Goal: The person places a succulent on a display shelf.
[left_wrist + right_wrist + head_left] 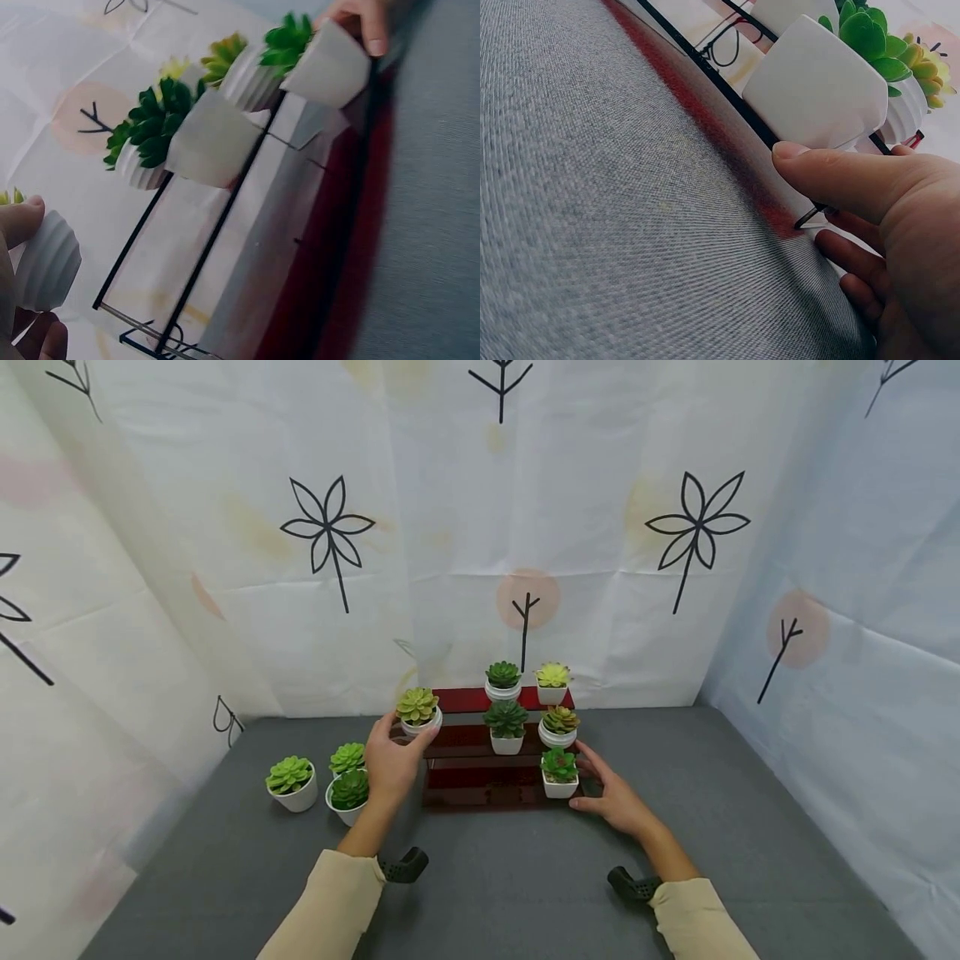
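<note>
The right hand grips the red stand at its front right corner. Farther back, the left hand pinches the yellow-green succulent by its white ribbed pot, between thumb and fingers, beside the stand's upper left corner

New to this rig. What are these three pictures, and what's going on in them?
No machine: just a person's left hand and right hand. The widest picture is from a head camera; the other two are from the left and right wrists. On the grey surface sits a dark red tiered stand with five potted succulents, and three more pots to its left. The left hand holds another succulent; the right touches the stand's right end.
</note>
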The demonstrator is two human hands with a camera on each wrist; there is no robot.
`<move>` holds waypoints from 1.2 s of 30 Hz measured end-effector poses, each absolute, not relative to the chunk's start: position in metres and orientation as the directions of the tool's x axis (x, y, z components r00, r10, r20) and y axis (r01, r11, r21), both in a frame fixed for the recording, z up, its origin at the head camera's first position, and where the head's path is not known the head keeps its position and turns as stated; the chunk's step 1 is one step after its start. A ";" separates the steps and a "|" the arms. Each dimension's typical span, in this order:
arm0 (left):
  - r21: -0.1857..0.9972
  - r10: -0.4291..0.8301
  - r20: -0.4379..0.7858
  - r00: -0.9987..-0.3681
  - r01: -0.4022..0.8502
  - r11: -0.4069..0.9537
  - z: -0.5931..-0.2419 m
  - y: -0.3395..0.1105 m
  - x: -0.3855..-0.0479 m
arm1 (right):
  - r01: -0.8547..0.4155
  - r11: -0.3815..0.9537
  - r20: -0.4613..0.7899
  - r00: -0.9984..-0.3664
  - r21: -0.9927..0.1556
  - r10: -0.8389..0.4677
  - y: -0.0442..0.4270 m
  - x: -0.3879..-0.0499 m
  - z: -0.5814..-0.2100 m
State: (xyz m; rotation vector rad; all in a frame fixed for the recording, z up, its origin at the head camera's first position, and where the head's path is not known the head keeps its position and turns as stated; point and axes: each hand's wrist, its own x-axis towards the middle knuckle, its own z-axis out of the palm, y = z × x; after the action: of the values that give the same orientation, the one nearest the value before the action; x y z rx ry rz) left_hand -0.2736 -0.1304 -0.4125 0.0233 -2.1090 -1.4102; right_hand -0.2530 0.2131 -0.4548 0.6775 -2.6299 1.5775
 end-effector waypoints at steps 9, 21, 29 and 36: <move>0.857 -0.327 0.428 -0.842 0.264 0.442 -0.403 -0.130 -0.299 | -0.388 0.403 0.235 -0.895 -0.829 -0.379 0.212 -0.254 -0.463; 0.850 -0.340 0.409 -0.847 0.219 0.479 -0.402 -0.122 -0.321 | -0.354 0.386 0.205 -0.903 -0.852 -0.377 0.222 -0.276 -0.490; 0.811 -0.358 0.407 -0.841 0.152 0.565 -0.402 -0.107 -0.335 | -0.382 0.407 0.222 -0.895 -0.830 -0.387 0.226 -0.278 -0.490; 0.803 -0.367 0.395 -0.842 0.122 0.584 -0.402 -0.101 -0.339 | -0.388 0.408 0.229 -0.894 -0.826 -0.386 0.226 -0.276 -0.489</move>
State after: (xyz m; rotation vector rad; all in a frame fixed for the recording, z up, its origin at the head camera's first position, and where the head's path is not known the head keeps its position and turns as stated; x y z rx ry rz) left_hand -0.3393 -0.1015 -0.4020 0.1949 -2.2822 -1.2133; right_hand -0.2763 0.2265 -0.4892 0.7242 -2.6341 1.5465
